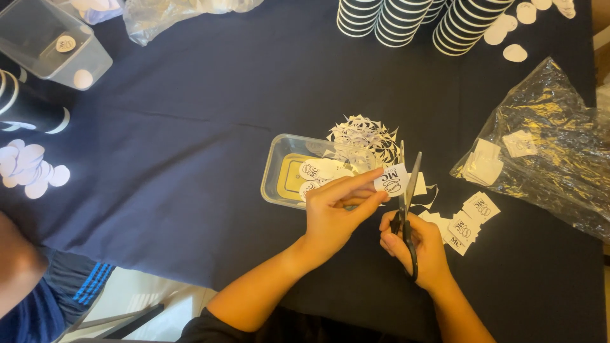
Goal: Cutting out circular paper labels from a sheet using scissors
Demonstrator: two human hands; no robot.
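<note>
Navy cloth table point(190, 159); left hand point(333, 213) pinches label point(391, 180), right hand point(419, 248) grasps scissors point(406, 203).

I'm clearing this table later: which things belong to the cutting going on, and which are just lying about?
In use: left hand, printed label, right hand, scissors, clear tray, paper scraps, square labels.
Lying about: stacked cups, plastic bag, white discs.

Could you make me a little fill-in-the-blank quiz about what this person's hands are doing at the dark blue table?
1. The right hand grips black-handled ____ with open blades.
2. The left hand pinches a small white paper label between ____ and fingers.
3. Left of the blades sits a clear plastic ____ holding cut-out labels.
4. The crinkled clear plastic bag lies to the person's ____.

Missing words: scissors; thumb; tray; right
</note>
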